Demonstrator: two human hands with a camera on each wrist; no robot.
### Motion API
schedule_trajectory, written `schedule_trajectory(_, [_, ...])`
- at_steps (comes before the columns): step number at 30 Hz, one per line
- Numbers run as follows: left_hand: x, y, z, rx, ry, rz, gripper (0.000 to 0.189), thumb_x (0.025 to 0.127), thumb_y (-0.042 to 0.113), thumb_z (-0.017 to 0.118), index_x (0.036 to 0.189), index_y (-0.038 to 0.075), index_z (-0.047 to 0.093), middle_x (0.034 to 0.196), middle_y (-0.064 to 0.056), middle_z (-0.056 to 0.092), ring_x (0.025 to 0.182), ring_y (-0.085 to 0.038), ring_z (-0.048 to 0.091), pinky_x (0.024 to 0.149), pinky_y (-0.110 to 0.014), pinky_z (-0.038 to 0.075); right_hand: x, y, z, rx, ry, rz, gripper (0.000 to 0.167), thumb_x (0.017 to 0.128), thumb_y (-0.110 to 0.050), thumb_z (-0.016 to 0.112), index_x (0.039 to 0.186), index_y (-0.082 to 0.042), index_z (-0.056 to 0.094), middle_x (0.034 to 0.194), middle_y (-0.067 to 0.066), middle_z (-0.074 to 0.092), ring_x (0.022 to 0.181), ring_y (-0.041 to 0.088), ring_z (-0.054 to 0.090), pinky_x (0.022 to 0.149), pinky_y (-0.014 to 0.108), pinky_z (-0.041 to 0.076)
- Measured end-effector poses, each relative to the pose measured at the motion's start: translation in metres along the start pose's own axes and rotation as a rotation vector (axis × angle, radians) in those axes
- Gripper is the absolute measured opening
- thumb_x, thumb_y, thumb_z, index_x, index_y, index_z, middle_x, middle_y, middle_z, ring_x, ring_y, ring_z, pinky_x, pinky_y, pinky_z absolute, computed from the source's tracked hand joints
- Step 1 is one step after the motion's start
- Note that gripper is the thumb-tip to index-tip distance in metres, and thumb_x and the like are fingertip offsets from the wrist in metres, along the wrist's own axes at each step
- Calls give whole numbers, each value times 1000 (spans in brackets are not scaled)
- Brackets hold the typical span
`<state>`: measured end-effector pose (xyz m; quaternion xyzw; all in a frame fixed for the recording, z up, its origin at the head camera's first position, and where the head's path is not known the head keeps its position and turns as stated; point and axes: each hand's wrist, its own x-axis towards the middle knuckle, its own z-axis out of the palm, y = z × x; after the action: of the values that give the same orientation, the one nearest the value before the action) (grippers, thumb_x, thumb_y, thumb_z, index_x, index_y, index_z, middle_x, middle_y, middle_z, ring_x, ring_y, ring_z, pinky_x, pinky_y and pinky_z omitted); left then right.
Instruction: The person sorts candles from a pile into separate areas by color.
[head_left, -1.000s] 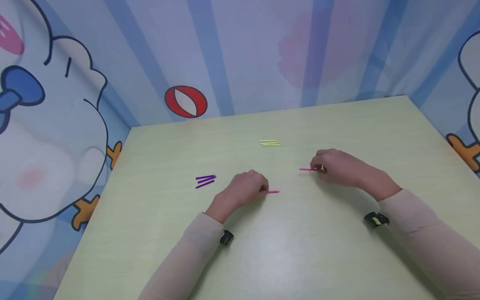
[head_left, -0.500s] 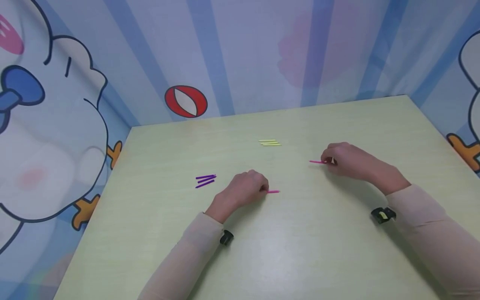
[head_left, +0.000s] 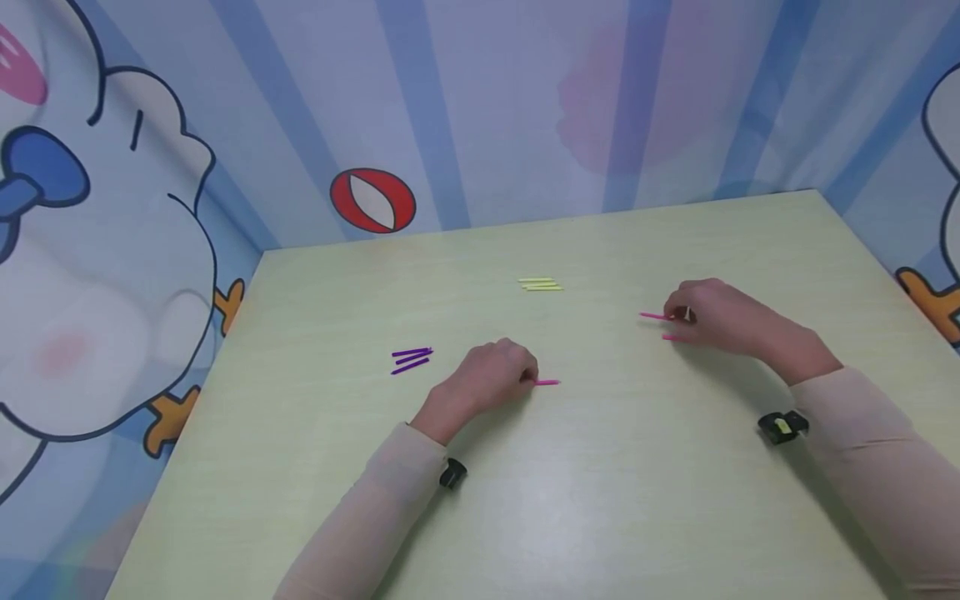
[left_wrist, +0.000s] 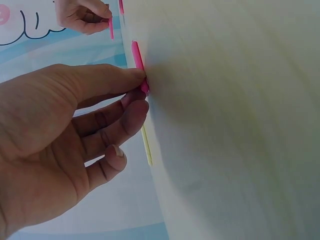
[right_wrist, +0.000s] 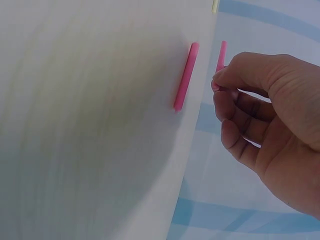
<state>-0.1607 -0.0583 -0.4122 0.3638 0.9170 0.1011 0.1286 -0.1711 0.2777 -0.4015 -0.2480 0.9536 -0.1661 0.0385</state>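
Observation:
My left hand [head_left: 495, 375] pinches a slim pink stick [left_wrist: 138, 60] between thumb and forefinger, low at the pale table surface. Its far end sticks out to the right in the head view. Farther right, my right hand [head_left: 716, 317] holds a second pink stick [right_wrist: 222, 52] by one end, apart from the table in the right wrist view. Below that hand, a third pink stick [right_wrist: 186, 77], narrower at one tip, lies on the table; in the head view the hand partly hides it.
Several purple sticks [head_left: 412, 360] lie loosely together left of my left hand. Several yellow sticks [head_left: 542, 285] lie side by side toward the back of the table [head_left: 337, 500]. Walls with cartoon prints stand along the table's back and sides.
My right hand has moved right and toward the back with its pink stick. Another pink stick has come into sight beneath it. The left hand has stayed in place.

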Motion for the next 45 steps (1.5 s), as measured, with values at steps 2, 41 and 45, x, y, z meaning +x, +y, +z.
schedule_trajectory(2, [0, 0, 0, -1, 0, 2, 12, 95, 9, 66, 92, 12, 77, 85, 3, 67, 73, -12, 54, 68, -23, 47, -1, 2, -1, -3, -6, 13, 18, 81, 0, 78, 99, 1, 73, 87, 5, 63, 75, 18, 58, 69, 36, 52])
schedule_trajectory(41, [-1, 2, -1, -18, -1, -17, 12, 95, 9, 67, 91, 12, 77, 81, 4, 65, 72, -13, 54, 67, -24, 46, -5, 19, 5, 2, -71, 74, 8, 84, 3, 71, 90, -2, 72, 77, 1, 59, 71, 18, 49, 66, 36, 45])
schedule_trajectory(45, [-2, 1, -1, -14, 4, -16, 12, 95, 9, 67, 91, 12, 77, 82, 4, 65, 72, -12, 54, 67, -23, 46, -4, 19, 5, -6, -69, 75, 8, 83, 3, 71, 90, -2, 72, 77, 1, 59, 71, 19, 49, 66, 36, 45])
